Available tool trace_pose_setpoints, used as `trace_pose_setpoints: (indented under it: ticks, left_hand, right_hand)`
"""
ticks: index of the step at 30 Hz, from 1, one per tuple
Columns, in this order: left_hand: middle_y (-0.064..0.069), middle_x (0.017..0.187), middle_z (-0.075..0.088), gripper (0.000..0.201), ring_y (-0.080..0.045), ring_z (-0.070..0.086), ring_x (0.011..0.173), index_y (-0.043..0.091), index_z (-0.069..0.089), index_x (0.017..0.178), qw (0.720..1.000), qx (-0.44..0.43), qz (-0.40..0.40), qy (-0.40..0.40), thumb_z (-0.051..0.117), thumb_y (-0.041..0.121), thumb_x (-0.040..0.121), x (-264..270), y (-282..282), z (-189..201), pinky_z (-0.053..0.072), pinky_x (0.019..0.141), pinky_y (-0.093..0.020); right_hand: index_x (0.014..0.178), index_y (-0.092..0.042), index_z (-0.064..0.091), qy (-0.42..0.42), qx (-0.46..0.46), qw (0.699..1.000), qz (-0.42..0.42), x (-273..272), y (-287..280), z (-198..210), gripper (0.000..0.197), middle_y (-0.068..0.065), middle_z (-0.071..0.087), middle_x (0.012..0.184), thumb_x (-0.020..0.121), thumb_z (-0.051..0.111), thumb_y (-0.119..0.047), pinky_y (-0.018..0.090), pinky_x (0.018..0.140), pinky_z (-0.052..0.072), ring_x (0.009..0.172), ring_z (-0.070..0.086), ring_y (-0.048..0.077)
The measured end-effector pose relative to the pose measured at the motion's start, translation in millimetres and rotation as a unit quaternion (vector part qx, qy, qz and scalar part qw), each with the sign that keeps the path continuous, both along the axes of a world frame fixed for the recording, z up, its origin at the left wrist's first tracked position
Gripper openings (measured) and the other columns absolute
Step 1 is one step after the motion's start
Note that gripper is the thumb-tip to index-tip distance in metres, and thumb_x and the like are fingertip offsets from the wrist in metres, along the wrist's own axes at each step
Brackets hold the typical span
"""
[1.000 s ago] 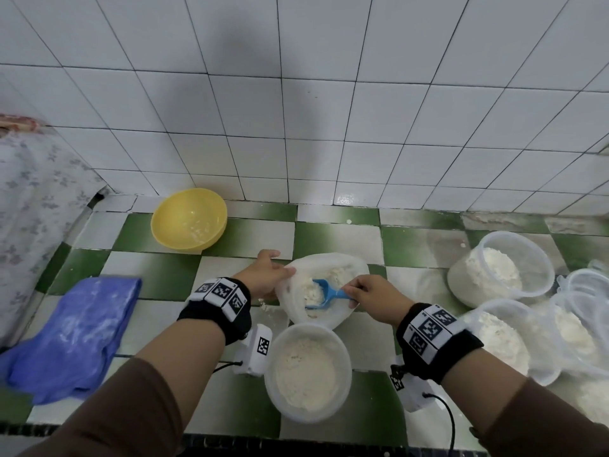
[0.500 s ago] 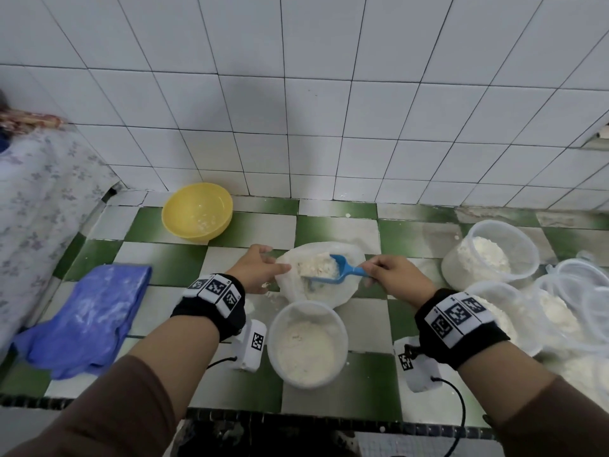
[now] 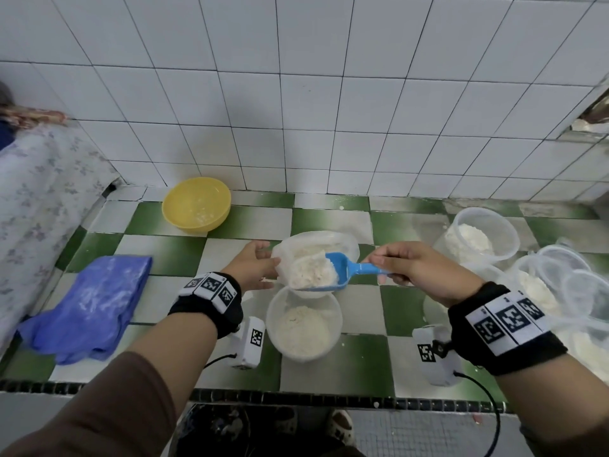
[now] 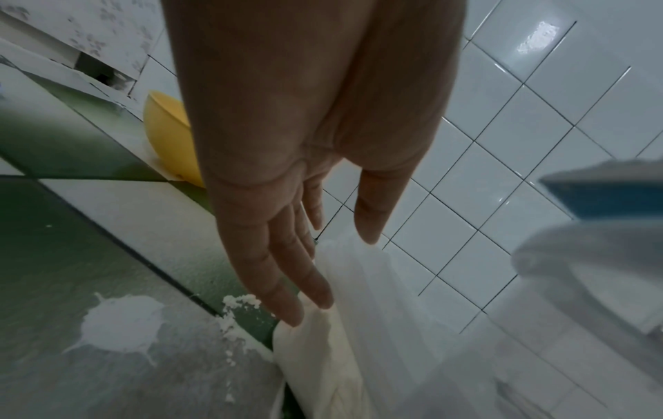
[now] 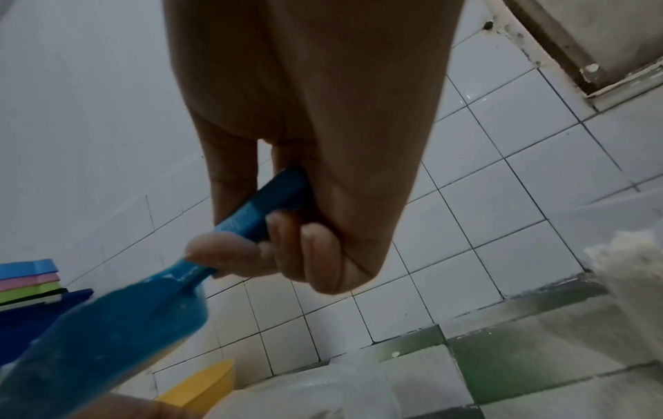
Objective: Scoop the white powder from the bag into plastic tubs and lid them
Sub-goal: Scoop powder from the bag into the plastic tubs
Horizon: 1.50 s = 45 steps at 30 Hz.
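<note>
Lifted out of the bag since the earlier frames, the blue scoop is now hanging heaped with white powder above the near tub, where a second ago its blade was still sitting down inside the bag's mouth

Farthest left, a blue cloth is lying dusted with powder, well out beyond the left fingers, and a yellow bowl is sitting past those fingertips by the wall. The left hand is reaching forward with fingers straight and together, their tips resting against the crumpled side of the bag; the thumb is standing apart and nothing is being gripped. In the head view most of the fingers are hiding behind the bag's edge.

Below the scoop, nearer the person than either set of fingertips, the open tub is sitting partly filled. The right hand is curling its fingers round the scoop's handle, thumb lying along it; the wrist view is cutting the blade off at the corner.

Right of those fingers, more tubs are holding powder, and a cluster of clear tubs or lids is blurring at the frame edge
</note>
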<state>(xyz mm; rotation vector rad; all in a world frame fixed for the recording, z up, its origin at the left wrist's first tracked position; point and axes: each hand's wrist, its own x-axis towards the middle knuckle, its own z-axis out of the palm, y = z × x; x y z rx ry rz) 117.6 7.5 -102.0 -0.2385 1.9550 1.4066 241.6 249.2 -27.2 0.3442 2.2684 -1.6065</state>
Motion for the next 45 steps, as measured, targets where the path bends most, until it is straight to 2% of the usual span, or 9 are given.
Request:
trace_pose_setpoints:
  ticks: [3,7,13,18,27,33,40,43,45]
  left_hand:
    - [-0.008,0.132,0.049,0.05,-0.022,0.062,0.087,0.012,0.034,0.139,1.0,0.014,0.007,-0.002,0.056,0.006,0.094,3.3,-1.7,0.0,0.052,0.091,-0.048]
    - [-0.008,0.136,0.047,0.052,-0.022,0.062,0.087,0.012,0.033,0.141,0.999,0.034,0.01,-0.005,0.056,0.007,0.095,6.4,-4.7,-0.4,0.052,0.092,-0.049]
    - [-0.008,0.141,0.043,0.058,-0.018,0.062,0.089,0.014,0.028,0.144,0.999,0.038,-0.002,-0.009,0.058,0.015,0.095,8.6,-8.3,-0.2,0.054,0.078,-0.038]
    - [-0.009,0.14,0.045,0.062,-0.022,0.063,0.094,0.015,0.026,0.146,0.999,0.032,-0.004,-0.013,0.059,0.014,0.093,9.5,-9.6,-0.6,0.055,0.08,-0.039]
    - [-0.01,0.137,0.048,0.062,-0.023,0.064,0.095,0.015,0.029,0.145,0.999,0.027,-0.008,-0.014,0.062,0.013,0.092,5.0,-10.3,0.1,0.056,0.08,-0.04]
    - [-0.01,0.14,0.046,0.067,-0.022,0.064,0.096,0.017,0.028,0.146,1.0,0.018,-0.013,-0.016,0.065,0.014,0.09,2.7,-10.5,-2.0,0.057,0.073,-0.036]
    - [-0.003,0.137,0.048,0.074,-0.018,0.063,0.091,0.018,0.025,0.147,0.999,0.001,-0.03,-0.028,0.069,0.016,0.087,-0.9,-6.5,-3.1,0.056,0.068,-0.035]
    - [-0.001,0.123,0.05,0.075,-0.023,0.064,0.096,0.017,0.026,0.145,0.998,-0.01,-0.043,-0.037,0.07,0.016,0.086,-4.0,-4.5,-5.1,0.057,0.073,-0.038]
    - [-0.003,0.121,0.052,0.074,-0.027,0.064,0.101,0.018,0.027,0.144,0.997,-0.02,-0.048,-0.048,0.071,0.02,0.085,-6.6,-2.7,-5.4,0.057,0.08,-0.044]
  right_hand:
    - [0.097,-0.006,0.068,0.007,0.03,0.999,0.044,5.2,-7.4,2.7,0.021,-0.011,0.063,0.059,0.095,0.051,-0.018,0.012,0.056,0.034,0.054,0.045,0.0]
    - [0.094,-0.017,0.069,0.021,0.095,0.992,0.084,7.7,-17.2,-5.6,0.015,-0.008,0.065,0.068,0.093,0.055,-0.02,0.019,0.077,0.041,0.075,0.057,0.006]
    - [0.099,-0.02,0.066,0.08,0.231,0.957,0.157,10.6,-33.6,-15.8,0.014,-0.009,0.061,0.082,0.093,0.055,-0.022,0.009,0.065,0.037,0.073,0.054,0.002]
    - [0.104,-0.022,0.064,0.152,0.289,0.925,0.196,16.4,-41.4,-26.0,0.015,-0.009,0.053,0.095,0.091,0.057,-0.019,0.018,0.083,0.033,0.091,0.043,0.009]
    - [0.1,-0.023,0.065,0.178,0.274,0.928,0.179,14.9,-34.1,-24.0,0.016,-0.012,0.053,0.095,0.089,0.06,-0.013,0.014,0.083,0.033,0.091,0.045,0.006]
    - [0.099,-0.021,0.066,0.065,0.152,0.976,0.145,11.3,-26.6,-11.6,0.014,0.0,0.065,0.089,0.093,0.055,-0.016,0.024,0.081,0.046,0.08,0.058,0.007]
    - [0.093,-0.015,0.068,0.03,0.02,0.999,-0.011,4.5,-3.0,-3.5,0.016,-0.006,0.064,0.068,0.094,0.052,-0.014,0.021,0.061,0.038,0.059,0.046,0.008]
    - [0.081,-0.019,0.064,0.037,0.053,0.995,-0.079,-6.1,4.2,-13.5,0.019,0.004,0.068,0.084,0.095,0.052,-0.016,0.023,0.059,0.036,0.055,0.042,0.009]
    - [0.085,-0.017,0.062,0.032,0.132,0.987,-0.083,-16.5,4.9,-25.9,0.016,0.003,0.064,0.077,0.095,0.051,-0.019,0.021,0.058,0.036,0.06,0.045,0.011]
